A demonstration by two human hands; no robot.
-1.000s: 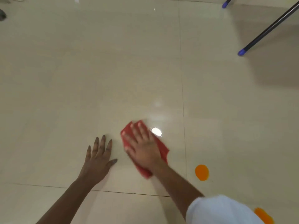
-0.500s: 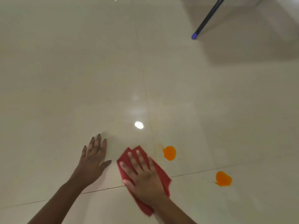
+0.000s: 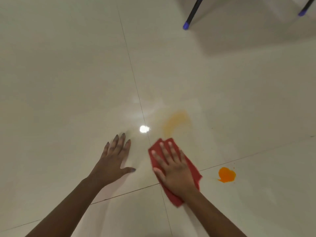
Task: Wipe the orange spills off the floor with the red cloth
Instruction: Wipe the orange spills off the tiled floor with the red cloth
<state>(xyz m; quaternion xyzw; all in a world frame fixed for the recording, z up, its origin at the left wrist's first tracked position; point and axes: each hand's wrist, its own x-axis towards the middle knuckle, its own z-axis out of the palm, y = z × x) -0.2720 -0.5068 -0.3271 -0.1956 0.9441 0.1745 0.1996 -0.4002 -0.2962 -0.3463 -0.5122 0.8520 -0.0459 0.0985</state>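
Observation:
My right hand (image 3: 172, 165) lies flat, fingers straight, pressing the red cloth (image 3: 192, 170) onto the cream tiled floor (image 3: 68, 82). Just beyond the cloth's far edge a pale orange smear (image 3: 174, 123) streaks the tile. A bright orange spill (image 3: 226, 174) sits to the right of the cloth, a short gap away. My left hand (image 3: 114, 159) rests flat on the floor to the left of the cloth, fingers spread, holding nothing.
Two dark furniture legs with blue caps stand at the far right, one (image 3: 186, 26) nearer the middle and one (image 3: 301, 13) at the edge, with a shadow under them. Tile joints cross near the cloth. A light glare (image 3: 144, 129) shines on the floor.
My right hand has slid the cloth right over the nearer orange spot, leaving a pale smear where it was. The view has shifted. My left hand still rests on the floor.

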